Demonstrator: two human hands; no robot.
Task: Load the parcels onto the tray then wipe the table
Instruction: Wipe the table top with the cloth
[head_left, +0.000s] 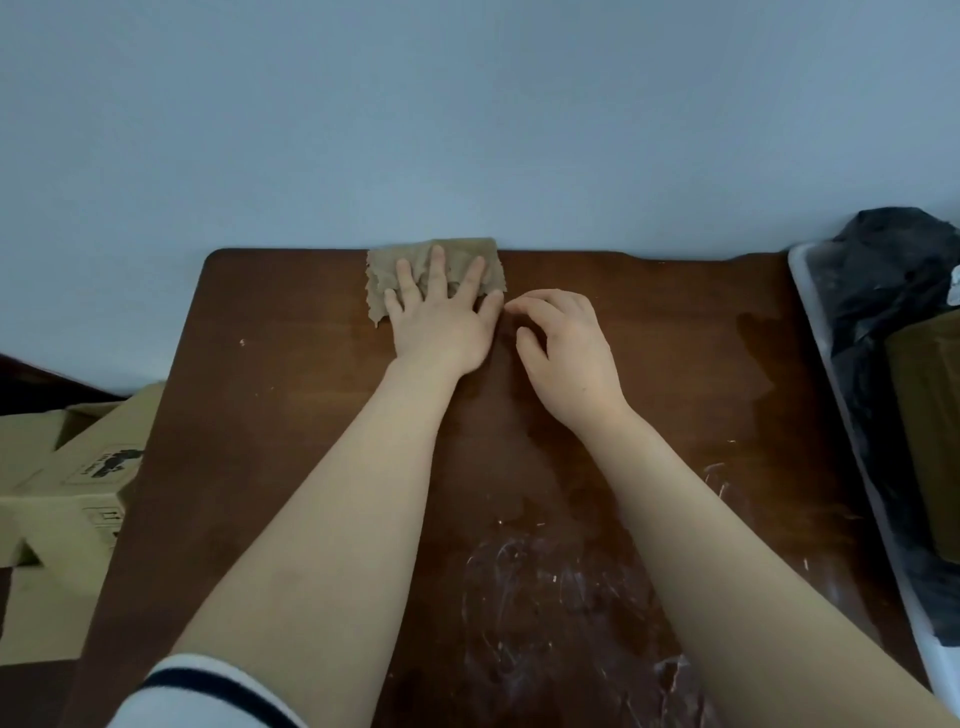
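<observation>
On the brown table (311, 415) | no parcels left; dark parcels (893, 291) sat in tray (810, 291) at right | white smears near front unwiped | left hand (441, 317) flat, fingers spread, pressing cloth (457, 254) at far edge | right hand (566, 343) loosely curled, empty.

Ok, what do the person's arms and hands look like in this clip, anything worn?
Both forearms are bare, and the left hand and right hand show no gloves, rings or watch. The only clothing in view is a white sleeve with a dark stripe, pushed up high on the left arm.
</observation>
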